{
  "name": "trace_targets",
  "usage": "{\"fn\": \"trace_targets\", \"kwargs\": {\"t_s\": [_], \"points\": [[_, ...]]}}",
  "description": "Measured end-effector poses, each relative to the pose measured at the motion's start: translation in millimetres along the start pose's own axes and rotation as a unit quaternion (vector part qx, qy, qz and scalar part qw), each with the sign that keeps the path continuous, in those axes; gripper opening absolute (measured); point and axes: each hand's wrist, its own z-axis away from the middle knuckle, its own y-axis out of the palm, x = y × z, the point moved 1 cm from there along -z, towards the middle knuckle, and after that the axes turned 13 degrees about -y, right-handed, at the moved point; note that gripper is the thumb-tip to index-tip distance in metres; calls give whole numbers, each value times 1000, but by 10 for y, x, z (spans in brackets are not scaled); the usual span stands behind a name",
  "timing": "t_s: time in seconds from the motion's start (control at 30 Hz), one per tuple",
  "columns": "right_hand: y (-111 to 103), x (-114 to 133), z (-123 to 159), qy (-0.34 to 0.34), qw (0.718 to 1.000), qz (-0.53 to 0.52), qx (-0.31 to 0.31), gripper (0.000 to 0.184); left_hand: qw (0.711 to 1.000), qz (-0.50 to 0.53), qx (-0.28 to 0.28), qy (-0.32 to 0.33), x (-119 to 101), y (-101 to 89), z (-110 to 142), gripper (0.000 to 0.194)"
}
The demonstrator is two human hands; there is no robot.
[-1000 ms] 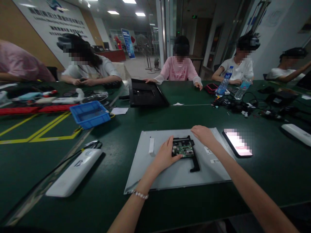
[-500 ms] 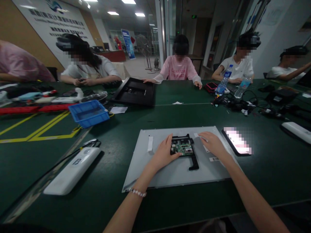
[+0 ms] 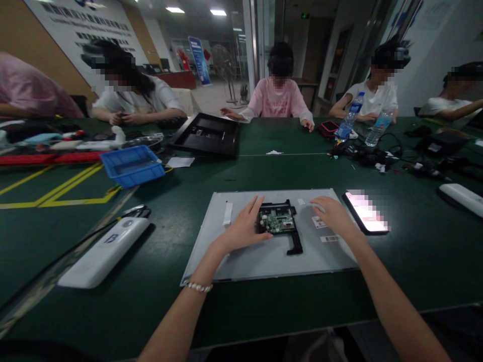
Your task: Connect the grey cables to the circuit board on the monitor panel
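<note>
The left hand (image 3: 241, 229) spreads wide by the green board (image 3: 278, 221), and the right hand (image 3: 335, 217), empty and loose, is over the gray sheet (image 3: 249, 265).

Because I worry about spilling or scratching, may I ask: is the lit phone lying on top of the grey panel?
No, the phone lies on the green table, beside the right edge of the panel.
</note>
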Motion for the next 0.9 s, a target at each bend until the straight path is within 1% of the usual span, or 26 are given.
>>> {"fn": "trace_targets", "kwargs": {"t_s": [0.1, 0.2, 0.33, 0.47, 0.57, 0.67, 0.8, 0.9], "points": [[7, 25, -5, -5, 1000, 5, 12, 31, 1000, 13, 19, 9, 16, -14, 1, 100], [10, 47, -16, -8, 1000, 4, 24, 32, 999, 25, 25, 18, 23, -19, -2, 99], [16, 32, -9, -10, 999, 12, 33, 32, 999, 35, 30, 8, 61, -19, -5, 99], [77, -43, 49, -5, 999, 14, 33, 40, 999, 31, 32, 9, 111, 5, -8, 101], [129, -94, 99, -5, 999, 9, 47, 45, 999, 37, 35, 12, 121, 19, -13, 103], [141, -113, 123, -1, 998, -3, 67, 51, 997, 50, 51, 9, 108, 17, -18, 105], [124, -112, 122, 7, 997, -6, 78, 53, 996, 60, 61, -4, 91, 6, -21, 105], [124, -114, 116, 5, 996, 2, 91, 54, 996, 69, 61, 0, 94, 5, -21, 104]]}}
